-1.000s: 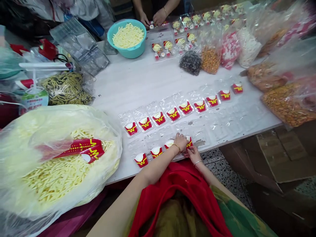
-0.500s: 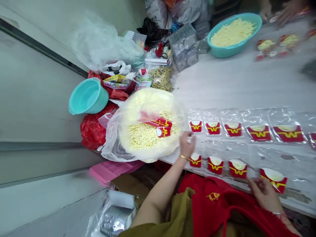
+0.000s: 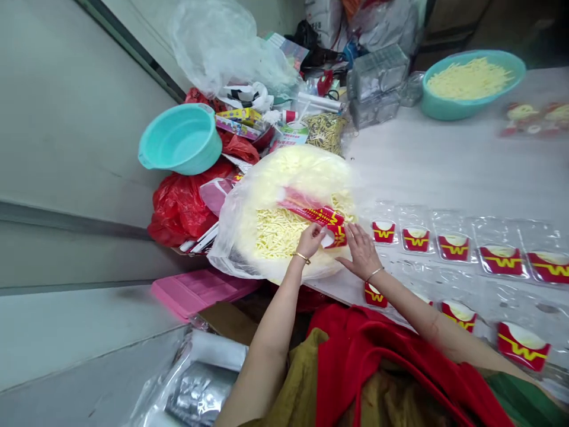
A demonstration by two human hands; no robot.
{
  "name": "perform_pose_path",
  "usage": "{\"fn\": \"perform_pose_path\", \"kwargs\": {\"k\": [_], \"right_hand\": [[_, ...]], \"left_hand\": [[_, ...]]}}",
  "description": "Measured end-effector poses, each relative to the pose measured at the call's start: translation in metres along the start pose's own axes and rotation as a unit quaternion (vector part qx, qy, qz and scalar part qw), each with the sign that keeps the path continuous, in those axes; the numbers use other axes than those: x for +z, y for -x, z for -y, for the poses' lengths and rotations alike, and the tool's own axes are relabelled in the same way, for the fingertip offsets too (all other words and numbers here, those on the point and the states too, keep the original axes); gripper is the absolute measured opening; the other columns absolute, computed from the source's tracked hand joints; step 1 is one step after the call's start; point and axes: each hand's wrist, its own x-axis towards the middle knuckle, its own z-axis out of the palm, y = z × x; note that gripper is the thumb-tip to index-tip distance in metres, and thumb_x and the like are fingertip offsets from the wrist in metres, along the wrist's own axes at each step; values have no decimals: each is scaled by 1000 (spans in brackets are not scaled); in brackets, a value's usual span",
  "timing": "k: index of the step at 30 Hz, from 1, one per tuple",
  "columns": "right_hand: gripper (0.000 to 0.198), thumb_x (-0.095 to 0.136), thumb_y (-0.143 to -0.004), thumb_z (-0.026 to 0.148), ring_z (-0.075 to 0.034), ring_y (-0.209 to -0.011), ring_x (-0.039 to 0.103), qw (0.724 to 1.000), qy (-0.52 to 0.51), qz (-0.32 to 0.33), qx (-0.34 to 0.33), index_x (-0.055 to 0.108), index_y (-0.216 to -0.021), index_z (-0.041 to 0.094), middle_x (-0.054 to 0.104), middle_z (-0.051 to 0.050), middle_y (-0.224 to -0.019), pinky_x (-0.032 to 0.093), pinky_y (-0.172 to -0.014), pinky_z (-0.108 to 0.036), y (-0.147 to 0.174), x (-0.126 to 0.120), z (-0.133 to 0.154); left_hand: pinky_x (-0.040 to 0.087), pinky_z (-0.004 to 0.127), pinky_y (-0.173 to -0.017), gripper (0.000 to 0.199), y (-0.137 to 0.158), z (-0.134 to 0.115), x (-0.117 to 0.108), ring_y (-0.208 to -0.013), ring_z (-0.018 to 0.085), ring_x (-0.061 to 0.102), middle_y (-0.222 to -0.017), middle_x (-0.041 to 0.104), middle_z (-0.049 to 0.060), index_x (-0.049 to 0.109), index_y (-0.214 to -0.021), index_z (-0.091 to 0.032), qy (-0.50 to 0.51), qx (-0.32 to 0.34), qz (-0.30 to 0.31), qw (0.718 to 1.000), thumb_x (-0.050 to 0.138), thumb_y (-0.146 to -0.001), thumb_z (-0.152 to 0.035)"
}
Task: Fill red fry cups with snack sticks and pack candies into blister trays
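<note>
— Two hands meet at one spot. What do they have?

— The left hand pinches the near end of a stack of flat red card sleeves; the right hand lies beside it with fingers spread and loose, fingertips touching that same end, gripping nothing that I can see.

— Where does the stack lie?

— On top of a big clear plastic bag of pale yellow strips, at the left end of the white table. The film is thin, crinkled and glossy; it veils the stack's far end.

— Any writing?

— A yellow mark like a W with a yellow stripe, on red card. The same mark shows on small red pockets with cream oval tops, each in a clear wrapper, in a row running right, and on a nearer row partly hidden by the right forearm.

— Further out?

— A teal bowl of the same strips at the far right, an empty teal basin far left, a red bag under it, a pink tray near. Labels in the far clutter are too small to read.
</note>
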Motion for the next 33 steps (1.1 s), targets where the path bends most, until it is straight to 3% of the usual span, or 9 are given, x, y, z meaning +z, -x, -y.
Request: {"fn": "perform_pose_path", "kwargs": {"k": [4,10,14,18,21,24,28,31,33], "right_hand": [[88,64,-75,37,-37,-116,46,996,30,70,-43,18,-145,9,50,-21,-124,40,-95,-52,-14,19,4],[81,62,-75,48,-35,-111,50,998,-39,32,49,27,-138,9,50,-21,-123,44,-94,-49,12,26,-20],[88,63,-72,55,-35,-121,45,985,-101,19,139,26,-137,10,43,-21,-131,38,-102,-50,24,22,-22],[83,62,-72,55,-34,-119,46,979,-136,31,149,29,-135,12,46,-19,-127,38,-102,-51,27,25,-9],[83,65,-70,59,-34,-115,50,977,-142,36,153,35,-131,13,49,-19,-124,40,-99,-50,25,30,0],[86,68,-68,61,-33,-115,50,974,-160,53,153,35,-132,13,50,-20,-127,41,-99,-49,22,32,4],[89,67,-70,60,-34,-120,47,975,-169,59,130,32,-136,12,46,-21,-131,39,-101,-49,12,30,11],[88,68,-71,58,-35,-119,47,982,-155,67,81,30,-137,13,48,-20,-129,40,-100,-51,-3,33,26],[86,69,-71,54,-35,-116,49,985,-149,74,55,31,-137,14,50,-19,-125,42,-96,-51,-15,38,38]], "left_hand": [[42,21,-63,12,20,9,-9,-65,9,49,-70,52,-4,52,-77,-16,144,66,88,983,58,-78,-27],[45,21,-59,15,0,30,-67,-63,9,56,-78,57,1,53,-89,-15,144,-45,-67,986,51,-84,-29],[48,26,-70,19,-2,44,-101,-78,15,62,-91,61,5,55,-98,-18,-52,-77,-52,994,54,-80,-24],[45,33,-84,26,19,49,-80,-93,23,59,-93,62,8,58,-82,-17,-161,-97,-18,982,66,-60,-7],[44,35,-86,26,28,51,-57,-99,25,58,-105,59,12,58,-86,-16,-158,-100,-46,981,60,-62,-5],[45,32,-80,19,25,55,-57,-90,21,59,-93,60,8,57,-86,-17,-116,-97,-66,986,55,-68,-10],[45,24,-60,10,23,53,-83,-61,12,55,-66,56,-1,53,-84,-17,-25,-106,-63,992,52,-76,-23],[42,20,-53,14,30,38,-94,-54,8,50,-63,51,-4,49,-81,-18,165,-97,-32,981,56,-75,-29],[41,18,-53,20,36,26,-93,-53,6,49,-63,48,-6,47,-80,-19,317,-88,1,944,62,-72,-29]]}}
